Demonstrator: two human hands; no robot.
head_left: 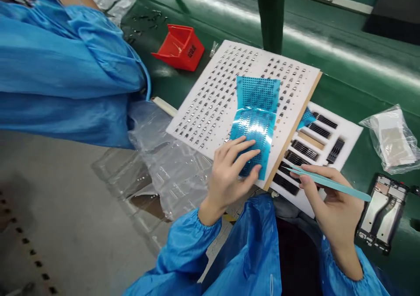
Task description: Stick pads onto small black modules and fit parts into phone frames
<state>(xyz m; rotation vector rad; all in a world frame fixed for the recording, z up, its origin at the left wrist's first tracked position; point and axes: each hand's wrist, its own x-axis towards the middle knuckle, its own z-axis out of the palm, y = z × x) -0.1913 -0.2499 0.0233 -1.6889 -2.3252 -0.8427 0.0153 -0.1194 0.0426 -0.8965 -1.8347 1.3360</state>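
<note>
My left hand [231,173] lies with fingers spread on the lower half of a blue translucent sheet dotted with small holes [257,92]. That sheet is slightly bowed and rests on a white foam board [183,116] set with rows of small dark metal parts. In my right hand [337,208] is a pair of light teal tweezers [334,184], held between thumb and fingers. Their tips point left, over a second white foam tray [349,134] that is partly under the board and has slots of black strip-like parts [303,149].
A red bin [185,49] stands behind the board. To the right are a bagged white item [392,138] and an opened phone frame [382,213]. Clear plastic trays [164,156] lie left of the board. A co-worker's blue sleeve [98,51] is at upper left; a green post [271,16] rises behind.
</note>
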